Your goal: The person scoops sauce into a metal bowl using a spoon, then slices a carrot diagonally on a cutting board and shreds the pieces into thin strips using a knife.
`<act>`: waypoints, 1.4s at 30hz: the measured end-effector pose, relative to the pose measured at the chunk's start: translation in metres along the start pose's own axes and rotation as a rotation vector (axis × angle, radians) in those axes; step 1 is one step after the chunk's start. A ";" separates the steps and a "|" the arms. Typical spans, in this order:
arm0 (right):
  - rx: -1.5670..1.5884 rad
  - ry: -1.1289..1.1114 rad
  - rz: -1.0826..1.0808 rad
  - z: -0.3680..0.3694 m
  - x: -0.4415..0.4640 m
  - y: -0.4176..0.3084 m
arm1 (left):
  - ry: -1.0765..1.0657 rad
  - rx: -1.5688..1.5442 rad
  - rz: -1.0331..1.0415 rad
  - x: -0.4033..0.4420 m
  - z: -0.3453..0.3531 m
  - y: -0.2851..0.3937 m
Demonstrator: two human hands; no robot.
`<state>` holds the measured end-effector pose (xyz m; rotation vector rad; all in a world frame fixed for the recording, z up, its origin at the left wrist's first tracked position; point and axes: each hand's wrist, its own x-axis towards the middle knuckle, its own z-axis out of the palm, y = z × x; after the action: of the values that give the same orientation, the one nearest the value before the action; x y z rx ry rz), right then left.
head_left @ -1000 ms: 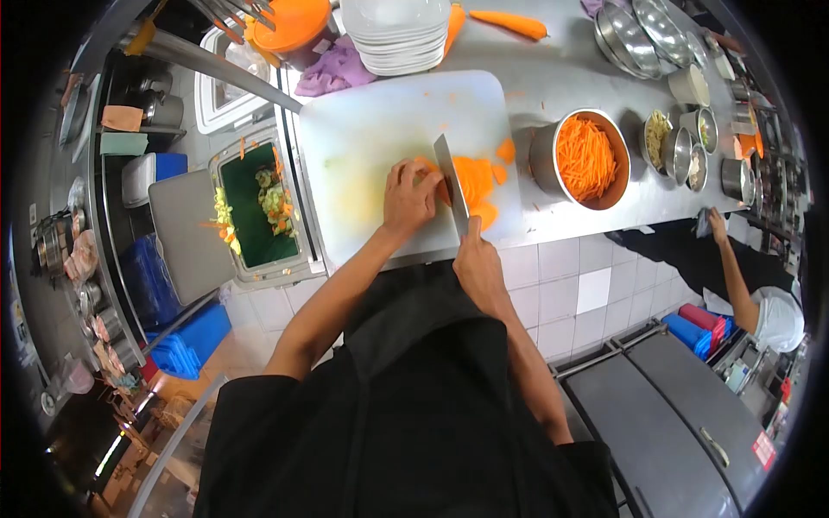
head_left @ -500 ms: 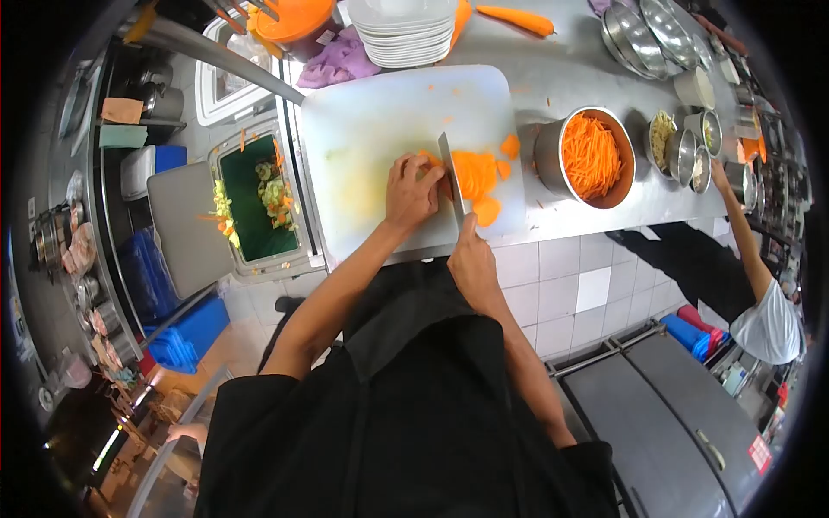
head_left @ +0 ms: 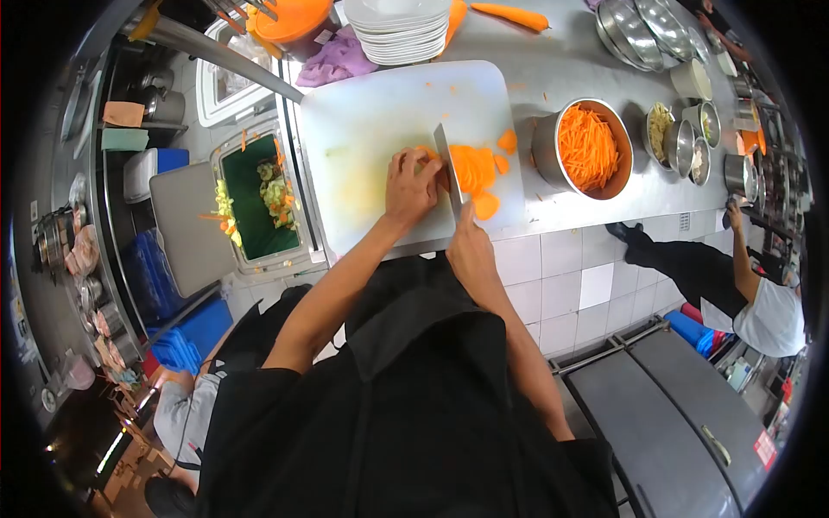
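Observation:
On the white cutting board (head_left: 371, 112), my left hand (head_left: 412, 188) presses down with curled fingers on a piece of carrot (head_left: 431, 153), mostly hidden beneath them. My right hand (head_left: 471, 257) is closed around the handle of a broad-bladed knife (head_left: 450, 168). The blade stands on edge, right beside my left fingertips. Thin orange carrot slices (head_left: 473, 168) lie overlapping on the blade's right side, with a few loose ones near the board's right edge. To the right of the board, a round metal pot (head_left: 546, 155) holds shredded carrot (head_left: 589, 148).
Stacked white plates (head_left: 399, 34), a purple cloth (head_left: 335, 60) and a whole carrot (head_left: 511, 15) lie beyond the board. A green-lined scrap bin (head_left: 259, 207) stands left. Metal bowls (head_left: 680, 145) line the right. One co-worker (head_left: 768, 319) is at far right, another (head_left: 186, 414) at lower left.
My hands and the knife stay in nearly the same place on the board. A co-worker has come further into view at lower left, and the one at right has shifted position.

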<state>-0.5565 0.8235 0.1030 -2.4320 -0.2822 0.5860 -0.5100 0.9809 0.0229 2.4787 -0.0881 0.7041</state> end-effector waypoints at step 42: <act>-0.005 0.052 -0.052 0.005 0.019 0.014 | -0.010 -0.113 -0.172 -0.002 0.000 -0.008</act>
<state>-0.5411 0.8215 0.0843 -2.4332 -0.3248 0.4991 -0.5101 0.9876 0.0175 2.3483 0.0784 0.5975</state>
